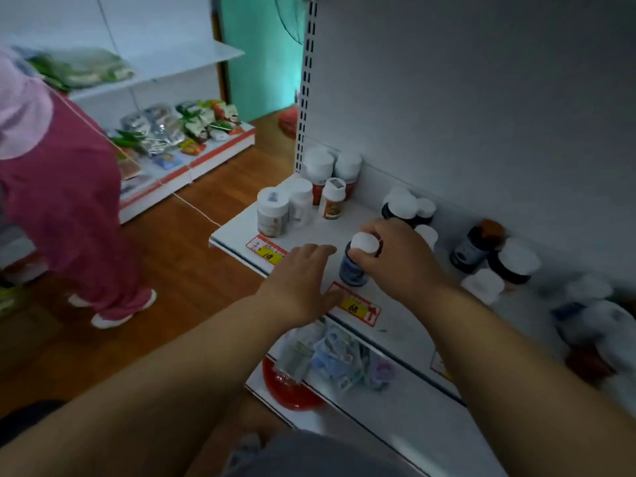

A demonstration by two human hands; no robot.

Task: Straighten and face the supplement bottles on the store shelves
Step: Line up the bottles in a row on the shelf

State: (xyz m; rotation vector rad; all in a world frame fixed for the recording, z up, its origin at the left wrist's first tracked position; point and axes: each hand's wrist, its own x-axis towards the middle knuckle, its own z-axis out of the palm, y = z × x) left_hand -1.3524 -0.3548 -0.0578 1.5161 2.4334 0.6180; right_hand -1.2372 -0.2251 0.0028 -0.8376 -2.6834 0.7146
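A dark white-capped bottle at the shelf front edge is gripped round its cap by the right hand; the left hand lies flat, fingers released; facing appears underway, label rotation forward probably needed next

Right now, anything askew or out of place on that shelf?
Yes. A dark bottle with a brown cap near the back wall leans tilted among upright ones. The bottles to the right of it sit scattered, not in rows. The right hand grips a blue bottle at the shelf front.

Single head-worn view, angled steeply down, close over white shelf, tilted frame
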